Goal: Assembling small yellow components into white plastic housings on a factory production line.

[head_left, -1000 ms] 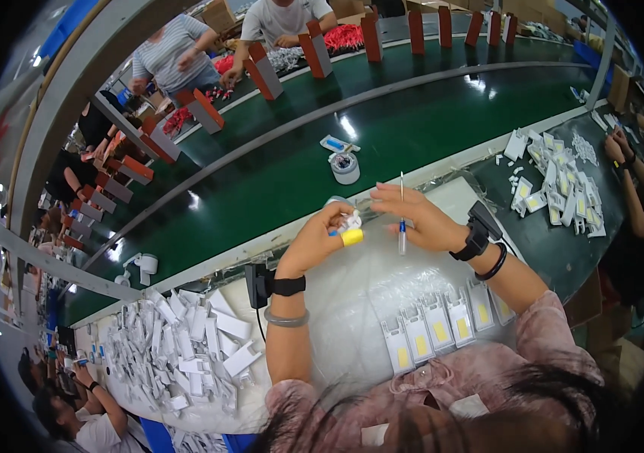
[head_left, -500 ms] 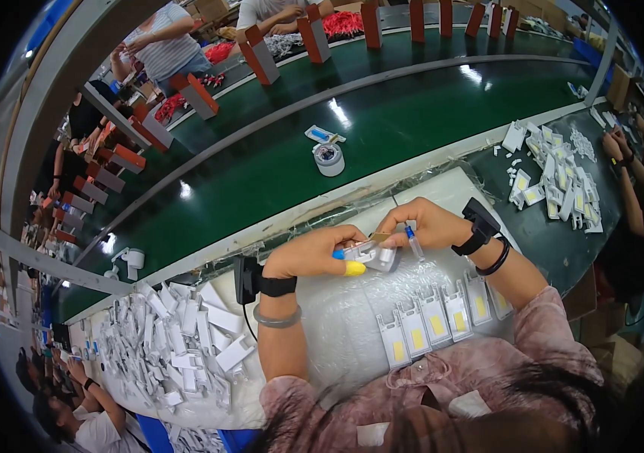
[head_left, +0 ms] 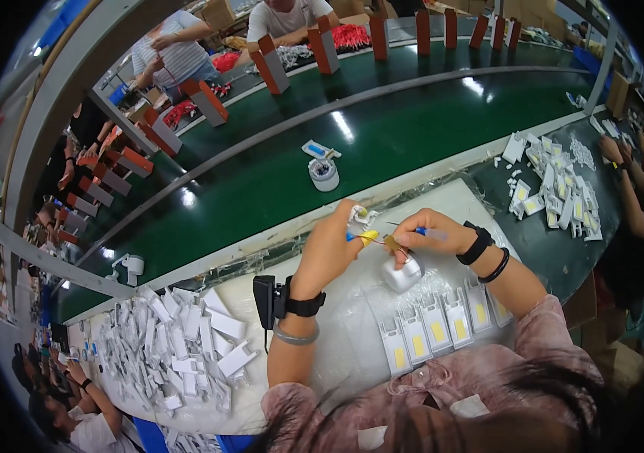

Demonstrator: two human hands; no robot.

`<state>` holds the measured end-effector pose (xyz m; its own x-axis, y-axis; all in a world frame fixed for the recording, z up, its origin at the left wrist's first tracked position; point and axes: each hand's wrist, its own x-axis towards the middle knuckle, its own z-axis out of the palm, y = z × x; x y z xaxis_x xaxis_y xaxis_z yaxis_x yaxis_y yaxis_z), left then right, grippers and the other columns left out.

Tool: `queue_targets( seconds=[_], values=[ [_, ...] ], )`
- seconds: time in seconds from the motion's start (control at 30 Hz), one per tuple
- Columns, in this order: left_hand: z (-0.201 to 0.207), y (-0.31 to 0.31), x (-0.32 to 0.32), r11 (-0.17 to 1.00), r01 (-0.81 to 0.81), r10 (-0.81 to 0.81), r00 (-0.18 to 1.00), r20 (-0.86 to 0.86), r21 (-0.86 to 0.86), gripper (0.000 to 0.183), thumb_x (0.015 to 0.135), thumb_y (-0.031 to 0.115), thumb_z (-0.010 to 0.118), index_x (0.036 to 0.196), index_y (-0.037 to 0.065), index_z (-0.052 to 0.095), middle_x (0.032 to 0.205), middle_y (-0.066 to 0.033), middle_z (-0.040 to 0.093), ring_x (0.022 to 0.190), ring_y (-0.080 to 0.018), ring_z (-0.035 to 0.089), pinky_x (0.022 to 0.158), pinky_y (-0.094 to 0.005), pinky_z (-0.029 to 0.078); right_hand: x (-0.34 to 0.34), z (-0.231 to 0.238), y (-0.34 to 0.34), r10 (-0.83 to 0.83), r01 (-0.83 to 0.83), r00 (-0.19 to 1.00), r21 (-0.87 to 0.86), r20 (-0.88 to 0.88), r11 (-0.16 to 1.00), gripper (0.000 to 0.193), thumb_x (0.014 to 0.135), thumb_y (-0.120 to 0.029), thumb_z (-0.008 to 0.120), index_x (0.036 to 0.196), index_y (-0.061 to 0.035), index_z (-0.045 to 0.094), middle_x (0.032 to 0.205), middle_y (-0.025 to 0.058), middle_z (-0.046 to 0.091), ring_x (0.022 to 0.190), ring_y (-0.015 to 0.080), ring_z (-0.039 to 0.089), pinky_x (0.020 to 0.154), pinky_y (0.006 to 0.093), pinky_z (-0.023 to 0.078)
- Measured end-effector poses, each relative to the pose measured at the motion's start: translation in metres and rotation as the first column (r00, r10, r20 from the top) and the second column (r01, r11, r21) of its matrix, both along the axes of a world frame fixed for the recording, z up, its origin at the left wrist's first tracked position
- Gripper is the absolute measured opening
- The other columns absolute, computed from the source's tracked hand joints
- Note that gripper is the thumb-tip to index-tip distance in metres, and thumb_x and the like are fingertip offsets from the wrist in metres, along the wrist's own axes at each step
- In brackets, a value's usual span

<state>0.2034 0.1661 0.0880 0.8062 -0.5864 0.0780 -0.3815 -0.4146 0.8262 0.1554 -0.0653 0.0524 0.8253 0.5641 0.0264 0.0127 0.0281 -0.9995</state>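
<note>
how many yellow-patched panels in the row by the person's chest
6: five panels side by side, a sixth at the right end partly behind the right arm; more may be hidden

Round white housing (head_left: 403, 277) now closer to yellow-centred panels (head_left: 437, 332)

Gap between left forearm (head_left: 290, 364) and panels (head_left: 437, 332)

Left grip (head_left: 329, 243) near right grip (head_left: 443, 224)
</note>
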Motion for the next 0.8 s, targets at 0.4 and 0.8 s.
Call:
queue_targets(
  seconds=[0.4, 0.8],
  values=[
    [-0.007, -0.004, -0.005, 0.955, 0.127, -0.198, 0.946, -0.257, -0.269, 0.017, 0.095, 0.012, 0.045, 0.111, 0.005, 0.047, 0.078, -0.0048, 0.053, 0.057, -0.0107, 0.052, 0.051, -0.0253, 0.043, -0.019, 0.004, 0.014, -0.398, 0.479, 0.837, -0.154, 0.375, 0.864, 0.014, 0.081, -0.008, 0.073, 0.083, -0.0029, 0.06, 0.072, -0.0008, 0.06, 0.062, 0.0044, 0.051, 0.058, 0.0191, 0.042],
    [-0.029, -0.048, -0.006, 0.772, -0.166, -0.193, 0.859, -0.474, -0.614, 0.024, 0.094, 0.012, 0.042, 0.116, 0.003, 0.046, 0.082, -0.0086, 0.056, 0.057, -0.0137, 0.056, 0.044, -0.0291, 0.05, -0.018, 0.015, 0.015, -0.645, 0.746, 0.46, 0.128, 0.61, 0.653, 0.012, 0.083, -0.001, 0.068, 0.094, 0.0006, 0.062, 0.084, 0.0085, 0.065, 0.069, 0.0143, 0.064, 0.064, 0.0246, 0.048]
  ],
)
